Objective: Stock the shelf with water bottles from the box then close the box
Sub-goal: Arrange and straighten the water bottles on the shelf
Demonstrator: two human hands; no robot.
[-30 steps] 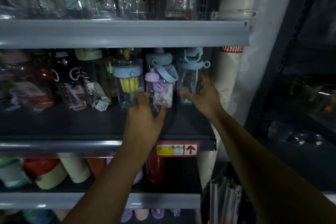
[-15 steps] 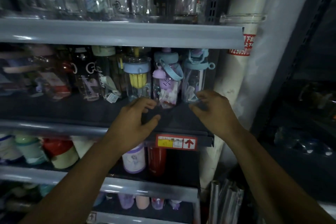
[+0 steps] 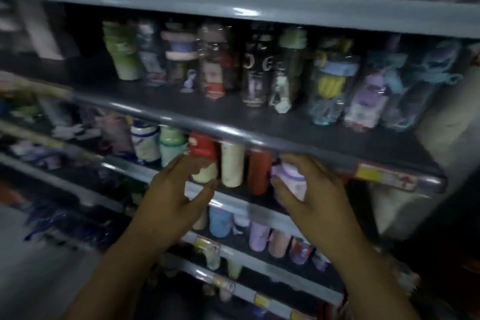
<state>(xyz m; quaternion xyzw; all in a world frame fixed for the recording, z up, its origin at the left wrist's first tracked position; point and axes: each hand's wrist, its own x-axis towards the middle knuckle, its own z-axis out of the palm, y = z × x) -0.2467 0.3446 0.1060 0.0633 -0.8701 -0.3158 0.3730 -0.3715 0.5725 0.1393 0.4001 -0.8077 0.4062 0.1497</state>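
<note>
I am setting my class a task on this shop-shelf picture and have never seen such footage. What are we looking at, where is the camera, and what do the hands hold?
There is no machine here. A person wears one wide-angle camera on the head, looking forward and down, so you see their own arms. The left hand and right hand are in front of grey metal shelves crowded with plastic water bottles, such as a clear one with a blue lid. The left hand is open and empty. A lilac bottle shows between the right thumb and fingers, but blur hides whether it is held. No box is visible.
</note>
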